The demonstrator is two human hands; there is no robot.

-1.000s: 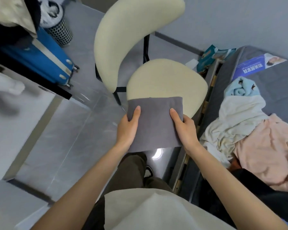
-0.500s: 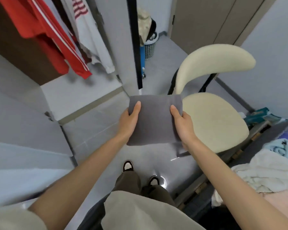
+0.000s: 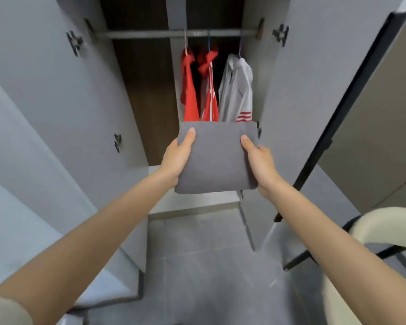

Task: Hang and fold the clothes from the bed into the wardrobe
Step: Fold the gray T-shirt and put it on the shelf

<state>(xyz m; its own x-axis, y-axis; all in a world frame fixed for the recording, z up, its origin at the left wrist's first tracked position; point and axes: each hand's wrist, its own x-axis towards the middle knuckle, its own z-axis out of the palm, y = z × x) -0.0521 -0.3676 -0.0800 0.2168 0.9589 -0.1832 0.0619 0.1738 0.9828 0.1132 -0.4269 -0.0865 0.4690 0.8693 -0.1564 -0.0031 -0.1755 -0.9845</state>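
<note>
Folded grey garment (image 3: 215,160) sits flat between both hands, held out in front of the open wardrobe (image 3: 145,95), level with the hems of the clothes hanging inside. The left hand (image 3: 177,158) grips its left edge and the right hand (image 3: 259,161) grips its right edge. Each thumb lies on top of the cloth and the fingers are tucked beneath, out of sight. That grip is the same as a second ago.

What differs is the setting. A second ago the garment hung over the cream seat of the chair (image 3: 373,226), with the bed and its heap of clothes at the right. Half a second ago the view had swung so that the wardrobe showed only at the upper left. Now the wardrobe fills the middle of the view, and the bed is no longer visible. Only the curved backrest of the chair remains, at the lower right corner.

Inside the wardrobe, a metal rail (image 3: 150,34) carries two red garments (image 3: 189,90) side by side and a pale shirt with red stripes (image 3: 236,90) just to their right. The grey doors stand open, the left door (image 3: 56,90) and the right door (image 3: 302,90) flanking the hands. The pale wardrobe base (image 3: 155,174) lies below and behind the garment, and the garment does not touch it. Grey floor (image 3: 209,266) shows beneath the arms.
</note>
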